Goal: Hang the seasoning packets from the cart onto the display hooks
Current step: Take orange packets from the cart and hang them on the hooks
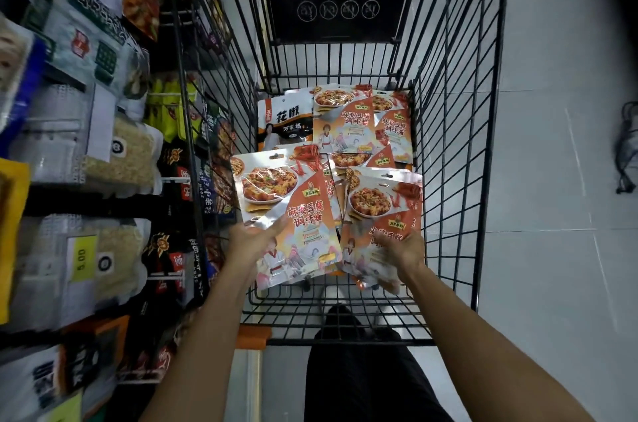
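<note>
I look down into a black wire cart (452,131). My left hand (250,242) grips the lower left edge of an orange and silver seasoning packet (286,211), lifted above the cart's floor. My right hand (402,249) holds a second packet of the same kind (379,204) by its lower part. Several more orange packets (348,121) lie flat deeper in the cart, beside a white and black packet (284,121). Display hooks (179,180) with hanging packets stand on the left.
The shelf wall on the left carries hanging bags of grain (114,159), black packets (172,249) and yellow price tags (83,259). A black folded child seat flap (338,0) closes the cart's far end. Grey floor tiles (552,179) lie to the right.
</note>
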`<state>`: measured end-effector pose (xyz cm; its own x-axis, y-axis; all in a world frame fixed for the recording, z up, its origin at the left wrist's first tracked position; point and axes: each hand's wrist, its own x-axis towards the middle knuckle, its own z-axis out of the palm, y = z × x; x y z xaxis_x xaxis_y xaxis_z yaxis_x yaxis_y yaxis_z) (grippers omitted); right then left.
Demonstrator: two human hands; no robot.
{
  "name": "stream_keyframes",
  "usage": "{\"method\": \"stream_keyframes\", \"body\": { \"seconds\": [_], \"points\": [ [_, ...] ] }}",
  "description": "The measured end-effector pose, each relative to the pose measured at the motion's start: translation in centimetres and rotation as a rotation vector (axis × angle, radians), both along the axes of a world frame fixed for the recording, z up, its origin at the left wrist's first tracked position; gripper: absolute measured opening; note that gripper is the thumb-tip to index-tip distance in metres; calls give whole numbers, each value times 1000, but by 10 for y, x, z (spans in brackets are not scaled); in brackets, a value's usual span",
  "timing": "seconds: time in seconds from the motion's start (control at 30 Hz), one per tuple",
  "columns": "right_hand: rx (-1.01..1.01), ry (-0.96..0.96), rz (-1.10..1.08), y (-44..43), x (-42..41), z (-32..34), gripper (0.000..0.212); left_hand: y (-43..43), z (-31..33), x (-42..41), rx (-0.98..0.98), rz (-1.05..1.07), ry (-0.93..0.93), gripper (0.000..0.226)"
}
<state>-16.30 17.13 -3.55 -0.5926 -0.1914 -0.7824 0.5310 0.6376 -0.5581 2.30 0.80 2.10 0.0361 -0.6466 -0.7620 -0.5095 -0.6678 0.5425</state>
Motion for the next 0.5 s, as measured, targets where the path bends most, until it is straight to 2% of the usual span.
{"method": "stream_keyframes", "body": {
  "seconds": [0.03, 0.13, 0.23, 0.37, 0.5],
  "points": [
    [-14, 7, 4, -1, -1, 5, 27, 0, 5, 0, -4, 10, 19, 68],
    [-109, 4, 14, -4, -8, 29, 19, 1, 25, 2, -80, 22, 53, 52],
    [-228, 7, 60, -11, -18, 66, 19, 2, 59, 5, -188, 39, 57, 49],
    [-402, 25, 187, -23, -32, 126, 22, 11, 114, 16, -392, 89, 113, 23],
    [-541, -6, 344, -38, -41, 189, 30, 34, 186, 32, -585, 179, 127, 25]
  ]
}}
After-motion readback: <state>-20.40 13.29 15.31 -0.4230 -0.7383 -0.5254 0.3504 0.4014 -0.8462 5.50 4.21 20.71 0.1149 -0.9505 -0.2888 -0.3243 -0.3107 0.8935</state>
